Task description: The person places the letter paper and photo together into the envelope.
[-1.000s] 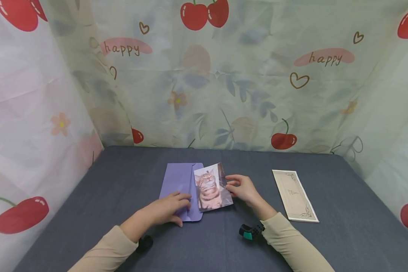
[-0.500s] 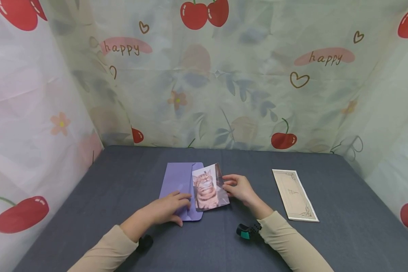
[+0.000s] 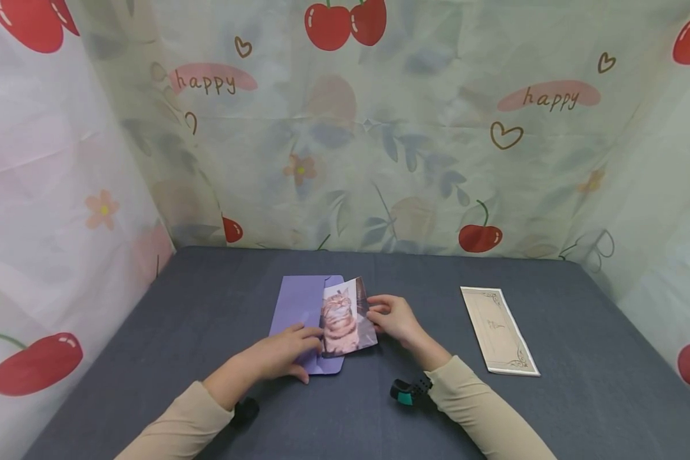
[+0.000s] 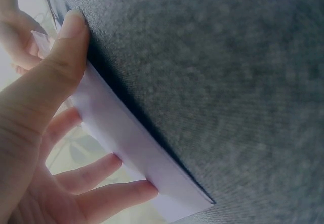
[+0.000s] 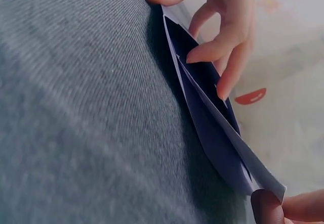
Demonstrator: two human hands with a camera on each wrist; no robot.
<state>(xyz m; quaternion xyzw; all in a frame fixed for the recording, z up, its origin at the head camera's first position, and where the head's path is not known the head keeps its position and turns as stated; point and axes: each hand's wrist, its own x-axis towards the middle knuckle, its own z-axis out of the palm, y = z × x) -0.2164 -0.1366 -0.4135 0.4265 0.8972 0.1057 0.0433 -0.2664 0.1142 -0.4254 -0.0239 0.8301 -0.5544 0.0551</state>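
Note:
A purple envelope (image 3: 301,297) lies on the table, its opening toward the right. My left hand (image 3: 287,352) rests on it with spread, slightly bent fingers, thumb at its near edge. In the right wrist view, the left fingertips (image 5: 200,56) touch the envelope (image 5: 205,135) at its parted mouth. My right hand (image 3: 395,319) pinches the right edge of a photo card (image 3: 340,322) with a pink-toned cat picture. The card's left edge reaches into the mouth, and most of its picture still shows. Seen from the right wrist, the card (image 5: 251,163) slants into the gap.
A cream card with an ornate border (image 3: 500,332) lies to the right on the dark grey tablecloth (image 3: 408,275). Cherry-printed curtains (image 3: 374,160) enclose the table at the back and sides. A dark strap device (image 3: 409,391) sits at the right wrist.
My right hand has moved left, carrying the photo card further over and into the envelope's mouth. The left hand and the envelope have stayed in place.

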